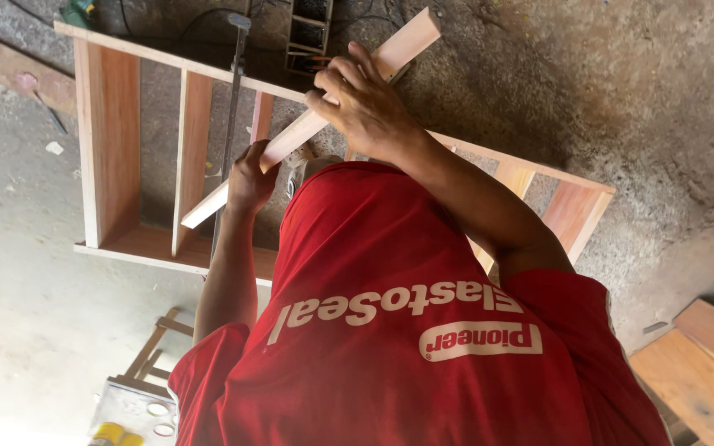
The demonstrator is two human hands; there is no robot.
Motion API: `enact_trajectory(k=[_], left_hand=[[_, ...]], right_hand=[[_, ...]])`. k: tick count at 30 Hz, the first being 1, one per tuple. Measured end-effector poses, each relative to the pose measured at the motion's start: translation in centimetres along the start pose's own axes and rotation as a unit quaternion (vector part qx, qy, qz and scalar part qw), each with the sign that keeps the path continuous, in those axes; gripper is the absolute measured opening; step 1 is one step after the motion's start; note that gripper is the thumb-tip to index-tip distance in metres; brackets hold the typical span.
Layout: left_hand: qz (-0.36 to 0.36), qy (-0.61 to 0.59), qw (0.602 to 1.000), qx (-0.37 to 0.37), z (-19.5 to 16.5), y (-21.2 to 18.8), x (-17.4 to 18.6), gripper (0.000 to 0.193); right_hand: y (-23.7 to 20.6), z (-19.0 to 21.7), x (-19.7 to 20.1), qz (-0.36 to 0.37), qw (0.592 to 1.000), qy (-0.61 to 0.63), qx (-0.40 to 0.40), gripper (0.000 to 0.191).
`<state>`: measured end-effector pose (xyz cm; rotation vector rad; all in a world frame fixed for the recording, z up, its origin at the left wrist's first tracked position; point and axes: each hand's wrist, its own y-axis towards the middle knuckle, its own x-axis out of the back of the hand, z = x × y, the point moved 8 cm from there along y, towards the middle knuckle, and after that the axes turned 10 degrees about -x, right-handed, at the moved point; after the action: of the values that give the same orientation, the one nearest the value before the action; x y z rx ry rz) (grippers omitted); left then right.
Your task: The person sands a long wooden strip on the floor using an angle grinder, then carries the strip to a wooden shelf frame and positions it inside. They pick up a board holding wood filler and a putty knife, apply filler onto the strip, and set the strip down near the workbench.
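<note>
Pale pink-tan wood on the slat (pixel 307 124), lighter along its edge, with faint straight grain. Warm orange-brown boards in the shelf frame (pixel 109 140), paler cream on the thin front edges. Bright red shirt (pixel 406 330), marked with white lettering and a white oval patch. Dark grey, nearly black metal on the bar clamp (pixel 230 124). Mottled grey concrete floor (pixel 621 83), dusted with lighter patches and pale specks. Orange-tan planks (pixel 696 372) at the lower corner. Dull silver tray (pixel 130 409) with a yellow can (pixel 109 434) beside white round lids. Green on the power tool (pixel 80 12) near the top edge.
</note>
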<state>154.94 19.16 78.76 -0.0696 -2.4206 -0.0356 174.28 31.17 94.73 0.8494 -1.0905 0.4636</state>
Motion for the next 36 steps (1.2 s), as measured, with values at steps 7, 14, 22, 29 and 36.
enact_trajectory(k=[7,14,22,29,36], left_hand=[[-0.050,-0.024,0.993,0.102,4.7,-6.4,-0.2,0.039],[-0.025,-0.065,0.979,0.191,8.4,-13.0,-0.9,0.049],[-0.044,-0.403,0.869,0.282,7.0,-17.6,-1.2,0.055],[-0.084,-0.526,0.821,0.205,3.6,-19.4,1.8,0.060],[-0.144,-0.675,0.703,0.169,-1.0,-22.1,3.9,0.074]], right_hand=[[-3.0,-3.3,2.7,0.021,0.981,0.183,-0.065,0.030],[-10.8,-10.9,-0.2,0.124,0.940,0.182,-0.262,0.031],[-9.4,-8.3,-2.6,0.148,0.946,0.219,-0.188,0.030],[-6.0,-4.4,-3.3,0.159,0.950,0.242,-0.114,0.030],[-4.2,-2.1,-3.6,0.191,0.947,0.243,-0.083,0.030]])
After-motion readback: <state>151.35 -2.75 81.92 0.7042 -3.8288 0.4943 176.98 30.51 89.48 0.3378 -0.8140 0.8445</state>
